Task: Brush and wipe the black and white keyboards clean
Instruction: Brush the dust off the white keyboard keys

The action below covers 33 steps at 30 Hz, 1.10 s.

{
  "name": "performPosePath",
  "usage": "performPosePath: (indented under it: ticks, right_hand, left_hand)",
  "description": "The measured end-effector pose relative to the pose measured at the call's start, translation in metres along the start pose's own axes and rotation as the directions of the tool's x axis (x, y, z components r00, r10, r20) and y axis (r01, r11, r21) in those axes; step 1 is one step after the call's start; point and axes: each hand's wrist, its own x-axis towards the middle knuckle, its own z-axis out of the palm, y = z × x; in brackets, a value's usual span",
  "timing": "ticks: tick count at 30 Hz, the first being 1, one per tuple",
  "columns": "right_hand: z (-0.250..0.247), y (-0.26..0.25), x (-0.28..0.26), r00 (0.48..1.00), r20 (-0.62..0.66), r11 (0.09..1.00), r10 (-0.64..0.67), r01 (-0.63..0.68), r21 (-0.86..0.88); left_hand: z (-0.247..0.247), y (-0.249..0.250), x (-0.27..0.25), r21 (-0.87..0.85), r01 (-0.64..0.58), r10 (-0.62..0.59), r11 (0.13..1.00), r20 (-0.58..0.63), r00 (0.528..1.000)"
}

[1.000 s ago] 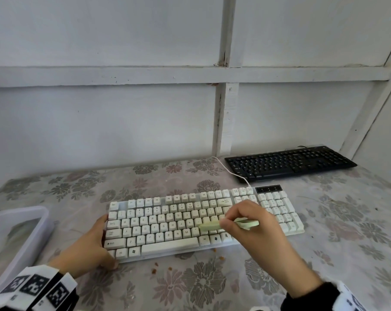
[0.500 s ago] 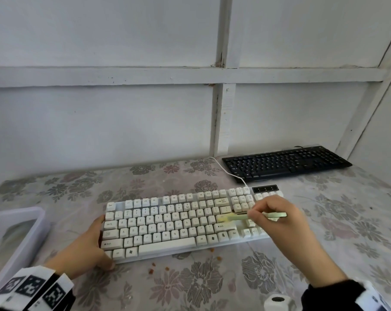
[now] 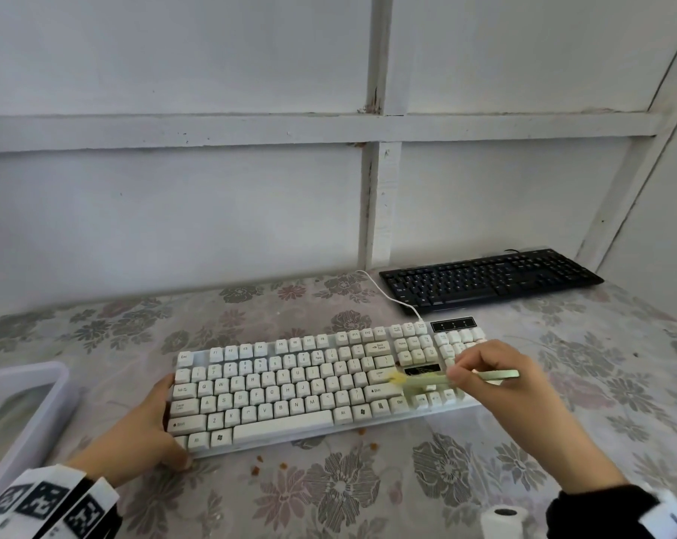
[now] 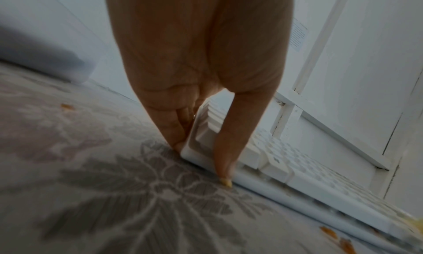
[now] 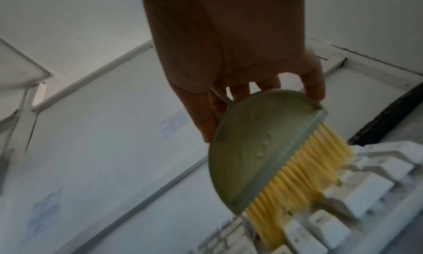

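The white keyboard (image 3: pixel 290 383) lies across the flowered table in front of me. My left hand (image 3: pixel 142 433) grips its left end, thumb on the front edge (image 4: pixel 223 167) and fingers against the side. My right hand (image 3: pixel 480 373) pinches a pale green brush (image 3: pixel 434 380) with yellow bristles (image 5: pixel 304 172). The bristles sit on the keys between the main block and the number pad (image 3: pixel 457 344). The black keyboard (image 3: pixel 488 280) lies at the back right against the wall.
A clear plastic tub (image 3: pixel 22 414) stands at the left table edge. Orange crumbs (image 3: pixel 268 462) are scattered on the cloth in front of the white keyboard. A white roll (image 3: pixel 502 521) sits at the bottom right. A white cable (image 3: pixel 387 295) runs back from the keyboard.
My right hand has carried the brush rightward along the white keyboard, from its middle keys to the arrow-key area. The left hand has stayed on the left end.
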Motion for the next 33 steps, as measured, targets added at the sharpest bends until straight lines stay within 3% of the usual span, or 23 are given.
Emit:
performPosePath:
  ticks: [4, 7, 9, 14, 19, 21, 24, 26, 29, 31, 33]
  right_hand:
    - [-0.001, -0.003, 0.002, 0.995, -0.078, 0.984, -0.069, 0.055, -0.167]
    - [-0.001, -0.008, 0.001, 0.994, -0.027, 0.991, -0.104, 0.101, -0.089]
    - [-0.004, -0.004, 0.003, 0.995, -0.025, 0.986, -0.094, 0.090, -0.142]
    - [-0.021, 0.008, 0.010, 0.974, -0.220, 0.942, -0.062, -0.015, -0.335]
    - [-0.027, -0.003, 0.008, 0.994, -0.089, 0.995, -0.070, 0.063, -0.074]
    - [-0.028, 0.006, 0.010, 0.994, -0.086, 0.987, -0.072, 0.058, -0.152]
    - [-0.036, 0.021, 0.012, 0.975, -0.219, 0.958, -0.038, -0.027, -0.286]
    - [-0.040, 0.020, 0.014, 0.951, -0.295, 0.923, -0.092, -0.030, -0.385]
    - [-0.041, 0.011, 0.012, 0.976, -0.189, 0.973, -0.108, 0.065, -0.219]
    - [-0.039, 0.010, 0.010, 0.995, -0.076, 0.993, -0.065, 0.058, -0.101]
    - [-0.041, 0.017, 0.012, 0.996, -0.073, 0.994, -0.050, 0.043, -0.100]
  left_hand:
    - [0.000, 0.000, 0.000, 0.003, -0.005, 0.005, 1.000, 0.007, 1.000]
    - [-0.001, 0.000, 0.000, 0.016, -0.009, 0.009, 1.000, 0.001, 1.000]
    - [-0.001, -0.002, 0.001, 0.007, -0.008, 0.008, 1.000, 0.001, 1.000]
    - [-0.004, -0.008, 0.004, -0.016, -0.003, 0.004, 1.000, 0.028, 1.000]
    - [-0.003, -0.008, 0.006, -0.016, -0.015, 0.015, 1.000, 0.017, 1.000]
    - [-0.002, -0.006, 0.005, -0.027, -0.016, 0.016, 1.000, 0.016, 1.000]
    - [0.000, -0.003, 0.003, -0.021, -0.018, 0.018, 1.000, 0.016, 1.000]
    - [0.000, -0.003, 0.002, -0.020, -0.006, 0.006, 1.000, 0.008, 1.000]
    - [-0.001, -0.003, 0.003, -0.018, 0.005, -0.005, 1.000, -0.001, 1.000]
    - [-0.001, -0.002, 0.003, -0.015, 0.006, -0.006, 1.000, -0.003, 1.000]
    - [0.000, 0.000, 0.003, -0.020, 0.009, -0.009, 1.000, 0.003, 1.000]
